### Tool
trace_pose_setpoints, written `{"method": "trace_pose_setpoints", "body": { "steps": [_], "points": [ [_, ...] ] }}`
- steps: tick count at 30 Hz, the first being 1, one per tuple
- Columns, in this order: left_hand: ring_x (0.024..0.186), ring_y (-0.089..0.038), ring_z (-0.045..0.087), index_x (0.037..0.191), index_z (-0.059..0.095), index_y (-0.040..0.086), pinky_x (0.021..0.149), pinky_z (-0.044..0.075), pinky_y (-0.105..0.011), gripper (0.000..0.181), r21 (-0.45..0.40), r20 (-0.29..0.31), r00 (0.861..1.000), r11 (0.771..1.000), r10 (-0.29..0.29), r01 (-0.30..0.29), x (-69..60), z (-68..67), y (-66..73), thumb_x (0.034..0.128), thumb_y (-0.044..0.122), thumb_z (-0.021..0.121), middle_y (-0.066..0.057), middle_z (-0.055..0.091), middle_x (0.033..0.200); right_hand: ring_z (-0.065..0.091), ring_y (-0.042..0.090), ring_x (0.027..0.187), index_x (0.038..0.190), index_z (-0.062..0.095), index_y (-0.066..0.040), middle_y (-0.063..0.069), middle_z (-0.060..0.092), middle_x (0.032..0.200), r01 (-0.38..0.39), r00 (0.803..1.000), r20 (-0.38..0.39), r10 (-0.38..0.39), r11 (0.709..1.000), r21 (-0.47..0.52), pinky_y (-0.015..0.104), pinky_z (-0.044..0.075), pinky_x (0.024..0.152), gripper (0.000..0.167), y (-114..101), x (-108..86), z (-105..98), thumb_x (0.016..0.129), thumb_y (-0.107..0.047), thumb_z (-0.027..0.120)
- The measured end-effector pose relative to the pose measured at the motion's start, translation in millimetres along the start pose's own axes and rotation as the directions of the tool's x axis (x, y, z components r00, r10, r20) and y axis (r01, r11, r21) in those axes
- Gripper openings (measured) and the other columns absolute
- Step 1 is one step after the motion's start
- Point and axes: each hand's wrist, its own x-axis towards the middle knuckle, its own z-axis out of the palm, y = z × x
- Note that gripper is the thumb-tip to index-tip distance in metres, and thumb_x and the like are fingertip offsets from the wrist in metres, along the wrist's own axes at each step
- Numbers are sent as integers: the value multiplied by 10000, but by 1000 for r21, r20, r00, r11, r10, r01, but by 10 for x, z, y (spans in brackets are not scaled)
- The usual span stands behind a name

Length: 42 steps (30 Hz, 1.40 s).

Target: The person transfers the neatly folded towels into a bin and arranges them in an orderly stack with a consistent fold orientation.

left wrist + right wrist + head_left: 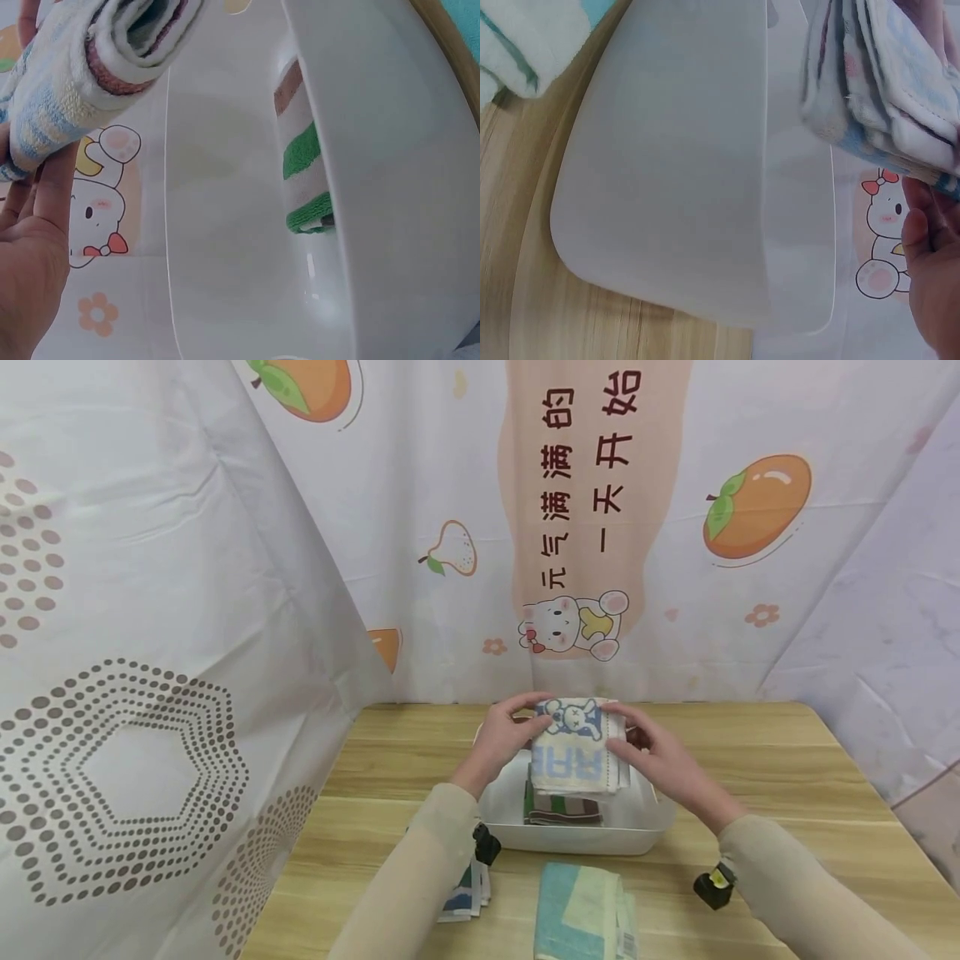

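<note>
A folded towel [573, 752], cream and blue with a cartoon bear print, is held above a white plastic bin [577, 838]. My left hand [501, 737] grips its left side, thumb in front and fingers behind. On the right side, my right hand [660, 760] pinches it the same way. The left wrist view shows the rolled layers of this towel [112, 67] over the bin. Inside the bin stands a folded towel with green, brown and pale stripes [304, 161], partly hidden by the bin wall and the held towel.
On the wooden table [780, 777], a folded teal and pale yellow towel [577, 910] lies in front of the bin. Another blue, green and white towel [467, 893] is half hidden under the left forearm. A printed curtain [450, 460] hangs behind the table.
</note>
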Motion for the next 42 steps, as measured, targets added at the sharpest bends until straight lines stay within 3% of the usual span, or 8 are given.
{"method": "trace_pose_setpoints", "body": {
  "steps": [7,12,16,21,27,32,42],
  "points": [
    [997,-167,678,1310,684,353,775,603,-339,361,68,-34,999,997,-19,21,48,12,11,962,271,739,43,616,1258,611,295,998,1492,493,-243,163,555,1294,-71,997,-36,71,997,-9,323,515,809,511,-32,59,21,1023,-393,629],
    [933,-177,699,1306,610,256,752,595,-343,373,20,-62,998,1000,-11,13,71,21,0,958,231,742,-16,651,1226,603,343,1148,1475,503,-214,182,517,1303,-123,991,-49,126,991,57,337,525,857,504,-74,91,29,1023,-400,626],
    [980,-205,694,1332,545,193,788,584,-358,424,-9,-42,999,1000,3,-3,72,-2,-39,957,204,742,-54,653,1266,581,341,1199,1469,508,-226,168,514,1292,-164,984,-50,171,978,132,283,531,842,503,-94,122,50,1016,-404,636],
    [1132,-251,660,1325,580,301,882,570,-399,412,20,7,1000,1000,22,-22,40,-36,-49,956,222,745,-42,605,1387,581,335,1217,1462,516,-223,159,515,1278,-178,980,-55,190,968,175,259,538,829,507,-107,153,72,1008,-406,649],
    [1219,-249,601,1270,671,392,979,539,-427,344,82,42,997,995,60,-63,21,-68,-65,971,229,726,97,520,1476,564,356,1261,1470,510,-230,166,515,1297,-194,978,-40,205,963,189,258,530,857,515,-97,179,60,1008,-407,649],
    [1154,-228,610,1192,734,397,932,545,-408,272,102,20,1000,995,13,-15,40,-81,-79,953,266,749,132,522,1471,543,375,1298,1482,503,-234,169,516,1321,-211,975,-24,219,961,178,310,511,920,533,-89,205,41,1003,-415,654],
    [1076,-204,629,1136,746,406,851,568,-359,244,171,-11,998,983,-64,65,102,-100,-81,924,290,782,91,568,1418,505,406,1307,1482,505,-253,186,486,1391,-241,971,28,239,962,127,526,448,1053,551,-48,284,-5,988,-433,670]
  ]
}}
